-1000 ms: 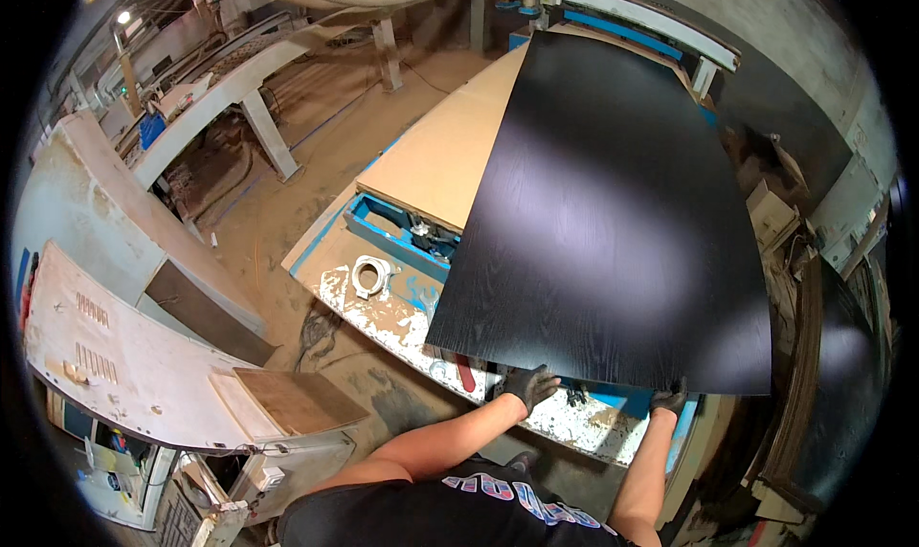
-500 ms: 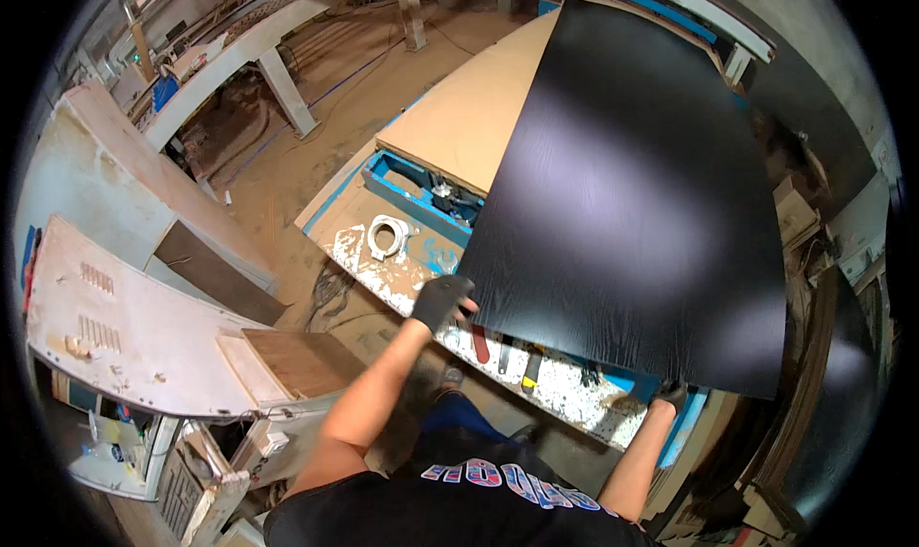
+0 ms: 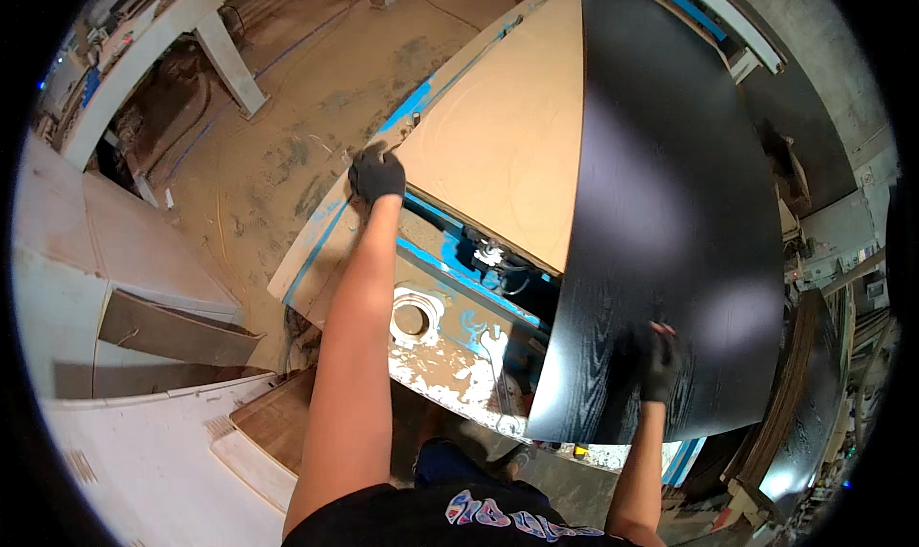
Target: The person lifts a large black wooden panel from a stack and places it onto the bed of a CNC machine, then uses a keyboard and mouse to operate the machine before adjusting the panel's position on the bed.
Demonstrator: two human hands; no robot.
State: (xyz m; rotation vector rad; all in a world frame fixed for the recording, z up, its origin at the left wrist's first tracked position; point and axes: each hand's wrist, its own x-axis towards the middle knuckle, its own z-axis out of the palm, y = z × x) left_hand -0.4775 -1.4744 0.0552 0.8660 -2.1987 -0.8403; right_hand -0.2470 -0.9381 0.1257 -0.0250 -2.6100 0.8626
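My left hand [image 3: 378, 174], in a black fingerless glove, reaches to the near left corner of a tan board [image 3: 498, 135], fingers curled at that corner. My right hand [image 3: 661, 363], gloved the same way, rests on the near part of a large black wood-grain panel [image 3: 680, 202], fingers stretched forward. The panel overlaps the right side of the tan board. In a blue-edged recess below the board's near edge sits a metal mechanism [image 3: 490, 256]. Nearer me lie a white ring-shaped fitting [image 3: 417, 317] and a wrench [image 3: 497, 367].
The worktable's paint-spattered near edge [image 3: 450, 379] runs in front of me. White machine housings [image 3: 153, 451] stand at the left, a grey metal frame [image 3: 230, 64] beyond. Stacked sheets [image 3: 780, 384] lean at the right. Dusty floor [image 3: 316, 97] stretches along the table's left side.
My left hand has left the black panel's near left corner and moved forward and left to the tan board. My right hand has gone from the panel's near edge onto its top.
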